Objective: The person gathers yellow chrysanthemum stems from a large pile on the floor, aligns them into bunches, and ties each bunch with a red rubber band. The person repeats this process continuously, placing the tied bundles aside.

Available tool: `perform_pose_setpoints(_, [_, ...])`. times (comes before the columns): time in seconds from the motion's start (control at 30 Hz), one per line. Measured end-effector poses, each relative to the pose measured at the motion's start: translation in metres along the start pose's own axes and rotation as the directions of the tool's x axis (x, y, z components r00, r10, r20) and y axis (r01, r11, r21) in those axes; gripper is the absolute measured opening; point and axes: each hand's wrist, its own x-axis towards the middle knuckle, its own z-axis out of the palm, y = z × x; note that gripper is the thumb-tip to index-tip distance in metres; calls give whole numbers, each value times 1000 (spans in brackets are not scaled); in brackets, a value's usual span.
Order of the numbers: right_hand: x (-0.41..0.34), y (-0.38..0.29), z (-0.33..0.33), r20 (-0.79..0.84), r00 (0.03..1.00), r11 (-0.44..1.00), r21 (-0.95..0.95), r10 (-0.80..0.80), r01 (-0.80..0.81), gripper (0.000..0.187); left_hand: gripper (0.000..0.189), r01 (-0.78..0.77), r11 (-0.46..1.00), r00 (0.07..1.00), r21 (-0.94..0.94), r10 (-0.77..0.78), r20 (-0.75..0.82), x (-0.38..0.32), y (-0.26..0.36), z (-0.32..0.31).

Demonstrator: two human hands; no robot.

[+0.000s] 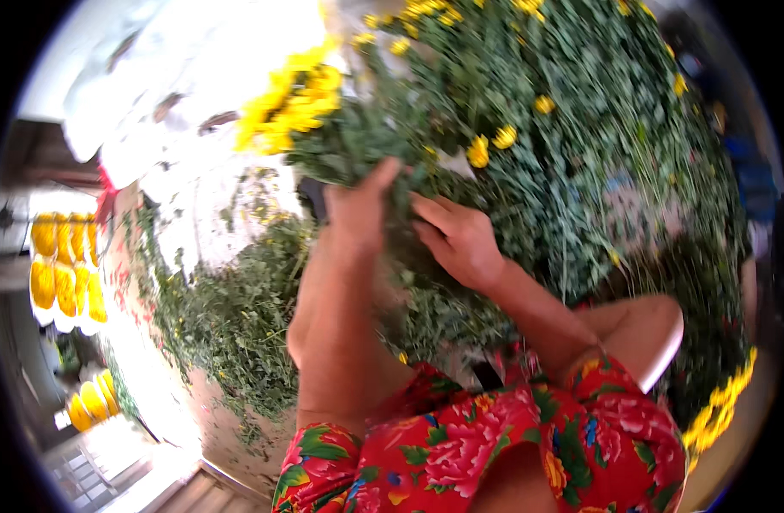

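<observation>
My left hand [360, 199] is closed round the leafy stems of a bunch of yellow flowers [296, 99], whose heads point to the upper left. Just to its right, my right hand [459, 240] reaches to the lower stems and leaves of the bunch, with its thumb and fingers near them; motion blur and foliage hide whether it grips any. Beyond both hands a large heap of cut green stems [559, 147] is spread out, with a few yellow blooms [491, 149] among them.
Stripped leaves [238, 320] lie piled on the floor at the left. Bundled yellow flowers [68, 263] stand at the far left, with more [90, 404] below them. Another row of yellow flowers [719, 410] is at the lower right. Blue objects [754, 176] stand past the heap's right edge.
</observation>
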Motion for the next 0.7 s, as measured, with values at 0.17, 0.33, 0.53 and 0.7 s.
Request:
perform_pose_setpoints(0.17, [-3, 83, -14, -94, 995, 994, 106, -30, 40, 25, 27, -85, 996, 991, 17, 86, -98, 1, -16, -8])
perform_pose_setpoints(0.33, [-56, 299, -62, -601, 648, 501, -423, 468, -755, 54, 25, 78, 997, 996, 2, -77, -35, -1, -14, 5])
perform_pose_setpoints(0.53, [-78, 356, -85, -490, 588, 466, -358, 644, -809, 42, 16, 5, 995, 1000, 103, -4, -9, 2, -22, 7])
perform_pose_setpoints(0.7, [-63, 311, -74, -623, 672, 817, -88, 402, -570, 41, 17, -12, 986, 1000, 169, 16, -22, 6, -29, 7])
